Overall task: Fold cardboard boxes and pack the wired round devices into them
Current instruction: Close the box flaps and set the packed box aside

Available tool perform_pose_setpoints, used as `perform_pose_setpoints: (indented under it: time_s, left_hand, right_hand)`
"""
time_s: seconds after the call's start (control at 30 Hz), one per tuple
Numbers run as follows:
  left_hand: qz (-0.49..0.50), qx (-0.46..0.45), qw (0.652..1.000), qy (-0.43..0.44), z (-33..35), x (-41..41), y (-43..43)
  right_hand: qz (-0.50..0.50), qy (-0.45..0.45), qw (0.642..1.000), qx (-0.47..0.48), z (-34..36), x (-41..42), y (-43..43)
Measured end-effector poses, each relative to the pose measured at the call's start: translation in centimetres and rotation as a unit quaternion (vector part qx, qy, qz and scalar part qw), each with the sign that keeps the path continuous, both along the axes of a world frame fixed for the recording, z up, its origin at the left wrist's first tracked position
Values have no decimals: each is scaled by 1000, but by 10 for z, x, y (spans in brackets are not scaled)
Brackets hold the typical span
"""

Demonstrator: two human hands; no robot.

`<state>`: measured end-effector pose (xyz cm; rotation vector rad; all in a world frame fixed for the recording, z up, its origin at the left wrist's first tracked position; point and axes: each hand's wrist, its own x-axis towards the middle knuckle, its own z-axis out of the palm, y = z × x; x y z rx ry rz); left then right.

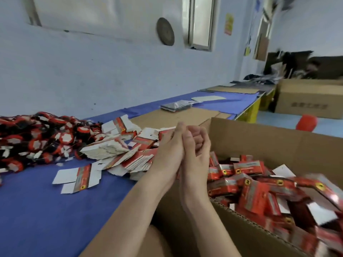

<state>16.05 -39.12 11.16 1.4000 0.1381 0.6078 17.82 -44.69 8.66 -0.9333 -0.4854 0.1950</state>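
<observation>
Cardboard carton (278, 141), one, uncounted red boxes (248, 167), left hand (167, 149) straight-fingered against right hand (196, 151), its fingers (199, 140) curled

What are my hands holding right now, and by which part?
Cannot tell. The left hand and right hand press together, right fingers curled; nothing shows between them.
</observation>
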Motion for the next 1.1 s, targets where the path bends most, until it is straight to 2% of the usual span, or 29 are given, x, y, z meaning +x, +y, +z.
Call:
perform_pose_setpoints:
  time_s: [0.17, 0.27, 0.4, 0.53, 0.6, 0.67, 0.73, 0.77, 0.87, 0.93, 1.1]
  left_hand:
    - [109, -63, 991, -42, -19, -53, 50]
    - [169, -68, 983, -10, -30, -110, 95]
    - [294, -32, 953, 65, -63, -196, 151]
    - [396, 47, 897, 189, -102, -269, 199]
    - [419, 134, 858, 266, -123, -299, 217]
    - [434, 233, 801, 341, -144, -323, 233]
    - [453, 268, 761, 378, -157, -338, 244]
    - [452, 272, 758, 384, -159, -341, 249]
    - [432, 272, 776, 371, -159, -338, 250]
    - [440, 280, 767, 374, -161, -337, 249]
    - [449, 318, 730, 406, -162, -332, 249]
  right_hand:
    - [87, -85, 992, -38, -23, -38, 42]
    - [180, -142, 970, -79, -39, -75, 84]
    - [310, -192, 919, -148, -67, -125, 145]
    - [407, -270, 844, -220, -100, -167, 197]
    - [416, -328, 811, -248, -117, -181, 220]
    - [392, -405, 780, -274, -130, -188, 241]
    - [366, -478, 742, -295, -135, -190, 260]
    - [362, -502, 726, -300, -136, -189, 269]
    - [350, -542, 697, -313, -138, -183, 290]
    - [342, -560, 686, -316, -139, -179, 301]
    - [295, -572, 695, -322, -138, -167, 312]
